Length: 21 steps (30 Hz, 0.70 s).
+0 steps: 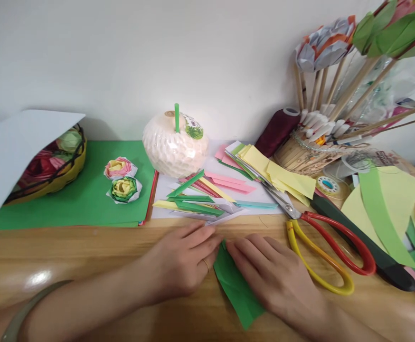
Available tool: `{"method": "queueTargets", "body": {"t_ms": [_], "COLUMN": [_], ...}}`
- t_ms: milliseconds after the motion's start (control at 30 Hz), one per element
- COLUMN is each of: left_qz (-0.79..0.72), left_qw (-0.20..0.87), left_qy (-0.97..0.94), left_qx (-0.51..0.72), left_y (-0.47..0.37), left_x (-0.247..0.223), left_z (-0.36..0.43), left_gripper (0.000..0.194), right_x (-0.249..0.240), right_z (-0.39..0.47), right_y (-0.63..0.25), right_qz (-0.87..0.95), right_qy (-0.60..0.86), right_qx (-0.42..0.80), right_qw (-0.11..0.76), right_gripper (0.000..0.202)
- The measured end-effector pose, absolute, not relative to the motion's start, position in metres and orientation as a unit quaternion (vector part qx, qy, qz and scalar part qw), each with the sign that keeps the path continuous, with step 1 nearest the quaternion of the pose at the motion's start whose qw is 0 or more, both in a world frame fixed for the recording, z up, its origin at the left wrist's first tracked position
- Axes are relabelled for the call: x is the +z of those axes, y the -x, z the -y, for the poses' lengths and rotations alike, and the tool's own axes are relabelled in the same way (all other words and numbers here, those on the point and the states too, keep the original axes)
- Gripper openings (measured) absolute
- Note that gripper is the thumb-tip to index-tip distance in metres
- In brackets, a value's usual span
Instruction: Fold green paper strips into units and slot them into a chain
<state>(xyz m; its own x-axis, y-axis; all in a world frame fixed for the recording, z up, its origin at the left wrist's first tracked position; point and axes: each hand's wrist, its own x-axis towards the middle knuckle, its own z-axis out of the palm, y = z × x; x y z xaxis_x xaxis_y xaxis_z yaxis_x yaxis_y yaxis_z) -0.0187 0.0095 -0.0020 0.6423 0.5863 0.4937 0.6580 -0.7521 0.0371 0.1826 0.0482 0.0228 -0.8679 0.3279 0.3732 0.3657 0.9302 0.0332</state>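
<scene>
A strip of green paper [236, 290] lies slantwise on the wooden table, with a crease along it. At its upper tip, my left hand [188, 259] pinches the paper between thumb and fingers. My right hand [273, 270] has its fingers closed over the strip's right edge near the same tip. Folded paper strips [196, 204] in green, pink, yellow, white and blue lie in a loose heap just beyond my fingers. Scissors [321, 242] with one red and one yellow handle rest to the right of my right hand.
Behind the heap stands a peeled coconut [170, 147] with a green straw. Two paper flowers [122, 183] sit on green sheets [93, 209] at left, near a yellow basket [77, 161]. Rightward are yellow slips [282, 178], a dark thread spool [277, 130], a black-handled tool [367, 247] and a stick-filled holder [302, 154].
</scene>
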Motion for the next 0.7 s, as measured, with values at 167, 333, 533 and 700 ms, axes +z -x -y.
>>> {"method": "queueTargets", "body": {"t_ms": [167,333,533,700], "left_qz": [0.339,0.333,0.318,0.314], "left_qw": [0.086,0.087,0.099,0.115], "left_qy": [0.907,0.909,0.909,0.909], "left_qx": [-0.234,-0.235,-0.250,-0.249], "left_y": [0.019,0.019,0.019,0.020], "left_x": [0.000,0.004,0.001,0.002], "left_z": [-0.012,-0.012,-0.014,-0.014], "left_gripper": [0.022,0.027,0.028,0.030], "right_x": [0.023,0.022,0.022,0.023], "right_z": [-0.050,-0.054,-0.058,-0.060], "right_y": [-0.182,-0.185,-0.189,-0.189], "right_qz": [0.968,0.976,0.977,0.980], "right_qy": [0.163,0.149,0.159,0.166], "right_qx": [-0.053,-0.039,-0.013,-0.022], "right_qw": [0.181,0.155,0.143,0.108], "right_gripper": [0.040,0.037,0.029,0.026]}}
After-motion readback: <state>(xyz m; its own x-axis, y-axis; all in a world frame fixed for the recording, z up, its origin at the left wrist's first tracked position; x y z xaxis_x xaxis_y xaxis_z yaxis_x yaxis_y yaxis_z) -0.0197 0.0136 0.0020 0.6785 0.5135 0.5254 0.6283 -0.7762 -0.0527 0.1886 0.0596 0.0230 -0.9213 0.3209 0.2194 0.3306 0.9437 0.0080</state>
